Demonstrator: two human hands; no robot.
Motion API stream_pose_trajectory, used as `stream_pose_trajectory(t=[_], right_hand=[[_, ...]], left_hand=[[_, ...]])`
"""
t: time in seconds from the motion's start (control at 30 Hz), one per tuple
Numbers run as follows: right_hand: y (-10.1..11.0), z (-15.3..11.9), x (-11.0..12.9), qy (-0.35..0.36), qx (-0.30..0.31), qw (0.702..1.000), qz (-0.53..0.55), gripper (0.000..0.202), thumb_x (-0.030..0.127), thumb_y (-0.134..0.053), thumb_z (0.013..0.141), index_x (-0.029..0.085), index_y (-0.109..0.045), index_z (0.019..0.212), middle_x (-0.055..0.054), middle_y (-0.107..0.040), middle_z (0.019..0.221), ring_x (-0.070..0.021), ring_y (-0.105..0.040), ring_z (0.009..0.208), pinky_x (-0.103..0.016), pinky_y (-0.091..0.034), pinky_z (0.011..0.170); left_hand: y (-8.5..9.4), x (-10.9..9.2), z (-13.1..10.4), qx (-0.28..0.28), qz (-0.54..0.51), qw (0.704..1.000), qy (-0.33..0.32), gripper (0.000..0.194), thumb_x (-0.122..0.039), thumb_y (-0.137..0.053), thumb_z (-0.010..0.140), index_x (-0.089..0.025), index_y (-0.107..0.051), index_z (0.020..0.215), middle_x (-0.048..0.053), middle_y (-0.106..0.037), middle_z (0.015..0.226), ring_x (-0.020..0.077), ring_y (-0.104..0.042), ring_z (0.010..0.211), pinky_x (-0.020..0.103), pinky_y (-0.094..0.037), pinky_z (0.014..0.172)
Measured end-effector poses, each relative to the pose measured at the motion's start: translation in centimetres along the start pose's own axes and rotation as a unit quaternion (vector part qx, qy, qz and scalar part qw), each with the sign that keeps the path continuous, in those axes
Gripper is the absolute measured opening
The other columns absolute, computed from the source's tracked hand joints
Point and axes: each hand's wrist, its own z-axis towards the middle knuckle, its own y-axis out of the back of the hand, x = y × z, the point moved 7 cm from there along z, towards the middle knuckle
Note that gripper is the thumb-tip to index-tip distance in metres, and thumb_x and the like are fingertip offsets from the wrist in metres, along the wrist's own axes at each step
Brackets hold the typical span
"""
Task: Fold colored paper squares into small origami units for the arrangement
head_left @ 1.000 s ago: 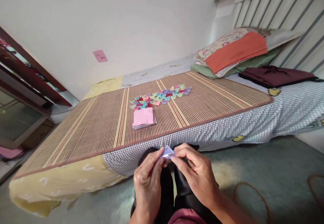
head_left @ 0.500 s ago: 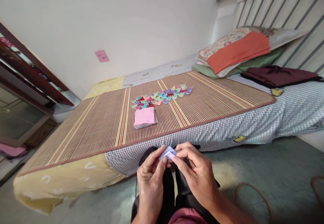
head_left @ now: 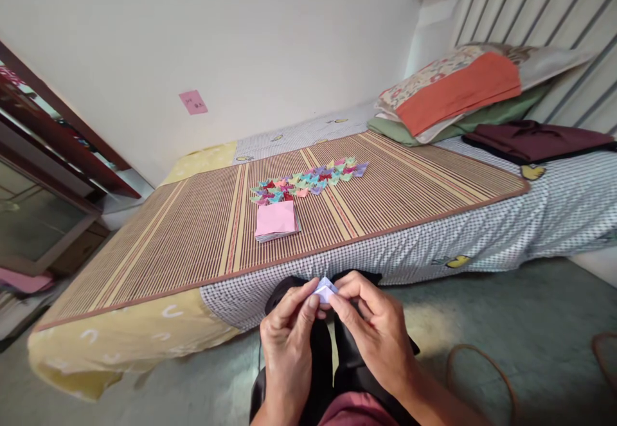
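Between my two hands, above my lap, is a small folded lavender paper with a pointed top. My left hand pinches its left side between thumb and fingers. On its right side, my right hand grips it with the thumb in front and fingers behind. Farther off on the striped mat lies a stack of square papers with a pink top sheet. Just behind the stack, rows of small folded paper pieces in many colours spread to the right.
The mat covers a bed with a checked sheet. Pillows and a folded maroon cloth lie at its right end. A pink note is on the wall. A brown cord lies on the floor at right.
The lavender paper's front fold has changed shape and now looks like a low triangle. The fingers of my right hand have shifted slightly around it. The camera view has moved a little.
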Motion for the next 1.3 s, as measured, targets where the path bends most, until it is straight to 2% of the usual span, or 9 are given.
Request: stream_pose_trajectory(t=[0.3,0.5,0.7,0.83,0.9,1.07,1.17,1.3], right_hand=[[0.2,-0.4,-1.0,-0.015,-0.02,1.0,0.005,0.019,0.026,-0.066,0.102,0.022,-0.06,0.084,-0.002,-0.069,0.081,-0.0159,-0.066,0.071,-0.027,-0.055,0.068],[0.2,-0.4,-0.6,-0.012,-0.013,1.0,-0.022,0.023,0.026,-0.063,0.103,0.023,-0.057,0.081,0.0,-0.064,0.073,-0.0151,-0.063,0.066,-0.026,-0.053,0.064],[0.0,0.4,0.2,0.017,-0.012,1.0,-0.013,0.02,0.022,-0.064,0.101,0.021,-0.061,0.081,-0.004,-0.069,0.089,-0.0174,-0.07,0.081,-0.027,-0.057,0.074],[0.2,0.3,-0.3,0.005,-0.04,0.999,-0.015,0.003,0.022,-0.068,0.099,0.022,-0.066,0.096,-0.001,-0.071,0.084,-0.0164,-0.072,0.075,-0.025,-0.059,0.071],[0.3,0.1,-0.5,0.006,-0.044,0.999,-0.03,0.008,0.021,-0.068,0.099,0.022,-0.069,0.107,-0.001,-0.073,0.085,-0.0167,-0.073,0.076,-0.025,-0.059,0.072],[-0.3,0.3,-0.4,0.019,0.025,0.997,-0.077,0.01,0.019,-0.062,0.102,0.021,-0.07,0.108,-0.003,-0.075,0.09,-0.017,-0.074,0.08,-0.025,-0.058,0.074],[-0.6,0.4,0.0,0.061,0.044,0.99,-0.122,0.011,0.017,-0.058,0.105,0.021,-0.067,0.101,-0.003,-0.072,0.089,-0.0177,-0.071,0.081,-0.027,-0.056,0.074],[-0.9,0.0,0.9,0.171,0.025,0.958,-0.23,0.019,0.012,-0.051,0.107,0.022,-0.061,0.094,-0.003,-0.068,0.084,-0.019,-0.063,0.076,-0.032,-0.048,0.074]], left_hand=[[-0.1,0.1,-0.1,0.012,-0.014,1.0,-0.011,0.017,-0.027,-0.083,0.087,-0.026,-0.088,0.103,0.003,-0.079,0.078,0.0141,-0.071,0.068,0.02,-0.06,0.066],[0.0,0.6,-0.3,0.001,-0.028,0.999,0.024,0.015,-0.029,-0.087,0.084,-0.022,-0.089,0.096,0.003,-0.078,0.072,0.0144,-0.07,0.064,0.021,-0.06,0.062],[0.1,0.3,0.0,-0.018,-0.032,0.999,0.026,0.018,-0.033,-0.09,0.079,-0.018,-0.087,0.088,0.004,-0.077,0.069,0.0153,-0.069,0.062,0.022,-0.059,0.06],[0.0,0.4,0.1,-0.008,-0.023,0.999,0.03,0.018,-0.034,-0.089,0.08,-0.017,-0.086,0.086,0.004,-0.075,0.068,0.0159,-0.069,0.061,0.023,-0.058,0.059],[0.0,0.5,0.0,-0.014,-0.016,0.999,0.032,0.018,-0.035,-0.089,0.08,-0.017,-0.085,0.084,0.003,-0.074,0.068,0.0155,-0.068,0.061,0.022,-0.057,0.058],[0.3,0.8,0.1,-0.008,0.017,0.999,0.034,0.023,-0.039,-0.086,0.083,-0.016,-0.083,0.08,0.003,-0.073,0.068,0.0141,-0.063,0.061,0.021,-0.053,0.057],[0.4,1.2,0.2,0.0,0.03,0.999,0.043,0.024,-0.041,-0.085,0.084,-0.017,-0.082,0.081,0.003,-0.072,0.067,0.0134,-0.062,0.061,0.02,-0.052,0.057],[0.4,1.6,0.1,-0.003,0.04,0.997,0.062,0.027,-0.043,-0.085,0.083,-0.017,-0.081,0.079,0.001,-0.07,0.063,0.0122,-0.06,0.058,0.019,-0.05,0.056]])
